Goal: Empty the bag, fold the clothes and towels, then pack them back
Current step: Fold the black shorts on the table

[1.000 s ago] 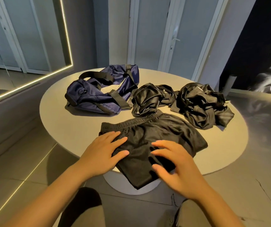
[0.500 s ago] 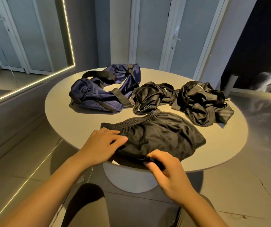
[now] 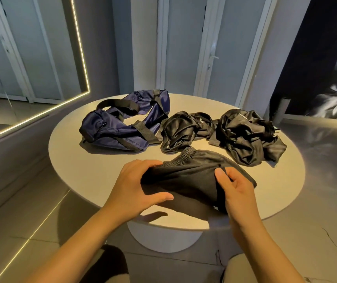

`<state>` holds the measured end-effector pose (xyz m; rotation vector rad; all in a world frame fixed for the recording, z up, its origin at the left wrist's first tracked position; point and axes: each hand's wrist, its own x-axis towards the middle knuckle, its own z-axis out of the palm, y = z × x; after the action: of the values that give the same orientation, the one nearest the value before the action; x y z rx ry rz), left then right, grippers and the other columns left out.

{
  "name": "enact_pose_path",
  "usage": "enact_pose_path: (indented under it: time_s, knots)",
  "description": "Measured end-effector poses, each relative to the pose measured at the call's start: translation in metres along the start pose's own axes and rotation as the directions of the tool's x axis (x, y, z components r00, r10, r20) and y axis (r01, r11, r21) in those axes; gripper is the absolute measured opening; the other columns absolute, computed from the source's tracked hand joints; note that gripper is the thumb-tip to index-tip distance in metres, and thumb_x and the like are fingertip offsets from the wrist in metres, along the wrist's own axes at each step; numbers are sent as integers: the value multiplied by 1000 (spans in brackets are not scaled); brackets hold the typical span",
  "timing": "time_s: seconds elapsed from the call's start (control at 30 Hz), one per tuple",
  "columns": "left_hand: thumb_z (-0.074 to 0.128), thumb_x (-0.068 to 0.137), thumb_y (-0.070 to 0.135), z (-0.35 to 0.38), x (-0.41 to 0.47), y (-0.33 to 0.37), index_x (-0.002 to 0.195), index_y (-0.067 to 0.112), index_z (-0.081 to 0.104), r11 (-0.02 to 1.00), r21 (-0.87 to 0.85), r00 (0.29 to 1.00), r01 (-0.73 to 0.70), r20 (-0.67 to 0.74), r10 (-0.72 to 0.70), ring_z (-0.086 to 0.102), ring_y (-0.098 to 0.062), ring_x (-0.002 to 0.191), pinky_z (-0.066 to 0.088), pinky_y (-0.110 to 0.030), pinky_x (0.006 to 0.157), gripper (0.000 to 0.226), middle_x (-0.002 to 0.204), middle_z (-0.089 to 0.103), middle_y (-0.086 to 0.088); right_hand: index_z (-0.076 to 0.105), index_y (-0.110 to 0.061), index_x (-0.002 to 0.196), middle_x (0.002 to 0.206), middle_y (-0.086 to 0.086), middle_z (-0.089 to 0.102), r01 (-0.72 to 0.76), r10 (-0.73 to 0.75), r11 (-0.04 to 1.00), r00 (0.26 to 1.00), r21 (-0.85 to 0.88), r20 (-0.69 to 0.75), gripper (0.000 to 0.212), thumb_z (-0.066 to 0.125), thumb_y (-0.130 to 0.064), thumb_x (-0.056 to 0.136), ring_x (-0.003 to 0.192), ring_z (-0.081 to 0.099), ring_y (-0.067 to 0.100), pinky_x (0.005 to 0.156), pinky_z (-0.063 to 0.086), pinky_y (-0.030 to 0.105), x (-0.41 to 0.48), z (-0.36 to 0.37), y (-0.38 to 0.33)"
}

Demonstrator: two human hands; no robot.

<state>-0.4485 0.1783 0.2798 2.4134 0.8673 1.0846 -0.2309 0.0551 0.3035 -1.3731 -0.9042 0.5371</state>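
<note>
We are in the folding step, with the bag [image 3: 122,129] already emptied and lying slack at the far left of the bench [image 3: 77,160]. The black shorts [image 3: 194,176] lie at the near middle of the bench, waistband toward the far side, and their near part is lifted off the surface between our hands. Our left hand [image 3: 141,186] grips the left edge of the shorts, fingers curled over the top and thumb along the near side. Our right hand [image 3: 237,193] pinches the right part of the cloth, thumb on top. Two more black garments wait unfolded: a crumpled middle heap [image 3: 181,129] just beyond the waistband, close against the bag, and a bigger right heap [image 3: 245,135] beside it. We judge the task to be early, since nothing looks fully folded and nothing is packed. The next move, as we read it, calls for carrying the raised near part over toward the waistband, both edges level so the fold lands square, then pressing it flat. The cloth looks thin and limp, so it may bunch if one hand leads. Whether the shorts are already halved lengthwise we cannot tell.
</note>
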Motion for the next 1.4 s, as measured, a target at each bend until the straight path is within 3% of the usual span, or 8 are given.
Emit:
enact_pose_path:
  time_s: [0.3,0.5,0.63,0.73,0.9,1.07,1.27,1.4]
  knots:
    - [70,80,57,6,48,8,90,30,70,996,18,975,-84,209,79,53,-6,81,41,-28,72,29,80,62,12,64,-7,89,82,12,63,-121,150,975,978,187,-147,19,58,-21,101,76,56,21,68,45,32,24,-36,-4]
    - [77,90,34,-16,92,47,102,30,77,991,-132,827,-2,557,76,67,-6,88,53,-21,76,13,92,72,16,63,-14,78,71,-3,66,-135,151,986,970,94,-192,28,55,-25,103,71,59,13,64,47,27,36,-61,-3]
    - [70,96,32,-7,142,48,102,20,75,987,-147,761,69,648,44,69,-20,86,56,-38,82,13,93,73,1,65,-6,88,84,10,68,-136,144,989,968,51,-207,29,54,-28,104,79,62,20,72,49,35,60,-72,-1]
    - [66,99,27,15,176,35,101,16,73,988,-61,711,144,700,-61,61,-18,74,47,-34,75,14,84,67,-1,55,4,89,89,24,59,-171,149,982,962,-80,-228,38,51,-31,105,80,56,28,71,43,38,88,-76,8]
    - [60,103,21,59,206,12,90,20,68,977,79,615,197,766,-186,51,-15,67,39,-32,72,16,74,58,2,32,-13,73,71,5,35,-198,103,887,965,-417,-239,39,44,-23,108,63,34,18,56,24,35,129,-74,34]
    - [58,102,19,94,205,1,95,21,65,974,115,709,195,670,-221,52,-18,67,43,-33,68,9,79,59,-2,46,-9,93,80,5,48,-295,137,760,944,-579,-300,28,38,-31,109,82,54,32,69,39,39,142,-72,65]
    - [57,102,39,110,188,9,133,26,60,946,322,938,42,314,-149,55,-23,121,40,-45,108,34,128,65,3,52,-10,103,90,7,57,-289,82,686,943,-668,-324,30,35,-34,110,81,55,29,70,41,37,137,-70,77]
    - [43,106,45,125,174,31,143,27,56,952,218,897,-217,430,106,45,-20,135,33,-45,116,43,143,55,4,51,-11,101,87,7,59,-296,73,660,940,-690,-334,30,35,-34,110,77,55,26,68,40,36,137,-68,79]
